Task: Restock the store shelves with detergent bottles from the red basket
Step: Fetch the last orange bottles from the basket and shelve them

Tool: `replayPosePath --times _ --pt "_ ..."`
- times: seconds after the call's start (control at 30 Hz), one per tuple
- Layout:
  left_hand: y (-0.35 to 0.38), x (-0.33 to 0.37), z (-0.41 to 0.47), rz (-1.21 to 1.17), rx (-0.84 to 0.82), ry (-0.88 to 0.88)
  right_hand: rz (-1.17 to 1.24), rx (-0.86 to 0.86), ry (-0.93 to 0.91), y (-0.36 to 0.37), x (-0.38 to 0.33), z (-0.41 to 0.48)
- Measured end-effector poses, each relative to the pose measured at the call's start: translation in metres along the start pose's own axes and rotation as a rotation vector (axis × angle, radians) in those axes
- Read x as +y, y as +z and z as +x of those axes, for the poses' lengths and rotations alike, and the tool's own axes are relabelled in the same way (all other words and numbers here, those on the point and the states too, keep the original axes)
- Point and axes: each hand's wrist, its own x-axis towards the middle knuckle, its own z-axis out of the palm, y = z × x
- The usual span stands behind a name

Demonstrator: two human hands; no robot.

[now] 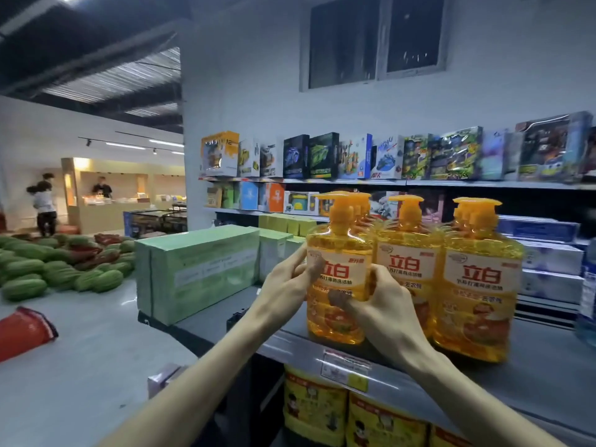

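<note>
Hands, left hand (292, 279) and right hand (377, 304), grip glossy translucent-orange pump bottle (338, 250) on shelf (548, 366).

The basket (24, 330) is cut off by the left edge; a blue bottle (587, 285) is cut off at the right. Price tag (345, 369) print is too blurred to read.

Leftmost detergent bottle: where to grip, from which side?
Probably the wide body at label height, from the front: the leftmost detergent bottle stands upright at the shelf edge, left flank free, neighbouring bottle close on its right. Left hand and right hand hold it there.
</note>
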Motion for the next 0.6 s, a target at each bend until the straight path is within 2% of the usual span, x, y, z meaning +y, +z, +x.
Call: replayPosePath --times 0.33,0.47,0.6 --pt "-0.003 -0.043 0.013 -0.111 -0.088 0.042 -0.045 0.042 0.023 0.012 0.001 -0.011" --pt "-0.010 -0.051 0.015 -0.042 -0.204 0.011 -0.136 0.075 0.011 0.012 0.002 -0.020" --pt "-0.010 -0.059 0.021 -0.077 -0.354 -0.051 -0.156 0.072 0.041 0.015 0.004 -0.029"
